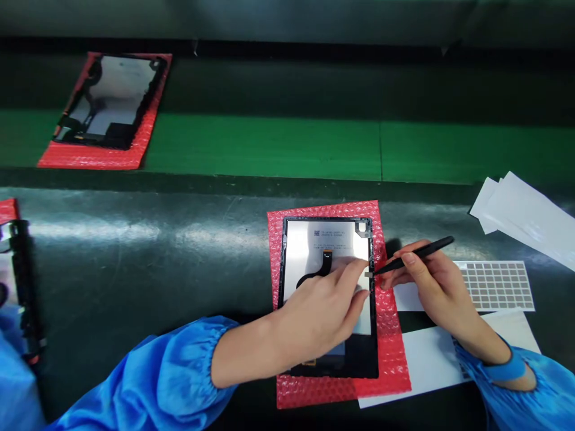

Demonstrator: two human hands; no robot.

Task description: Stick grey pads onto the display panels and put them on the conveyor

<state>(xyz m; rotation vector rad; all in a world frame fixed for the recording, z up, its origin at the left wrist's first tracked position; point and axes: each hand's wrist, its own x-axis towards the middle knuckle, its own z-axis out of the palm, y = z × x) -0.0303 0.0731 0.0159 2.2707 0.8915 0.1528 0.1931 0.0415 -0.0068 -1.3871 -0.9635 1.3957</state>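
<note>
A tablet display panel (305, 251) lies back side up on a red bubble-wrap sheet (390, 353), with a black flex cable (324, 263) curling across its white back. My left hand (323, 311) rests flat on the panel, its index finger stretched toward the right edge. My right hand (431, 281) pinches black tweezers (417, 252), whose tip meets the panel's right edge beside that fingertip. Whether the tip carries a small piece, I cannot tell.
A sheet of small grey square stickers (496, 284) lies right of my right hand, with white papers (525, 215) behind it and white sheets (426, 359) under my wrist. Another panel on red wrap (108, 108) sits on the green conveyor belt (269, 146). A further unit (18, 275) shows at the left edge.
</note>
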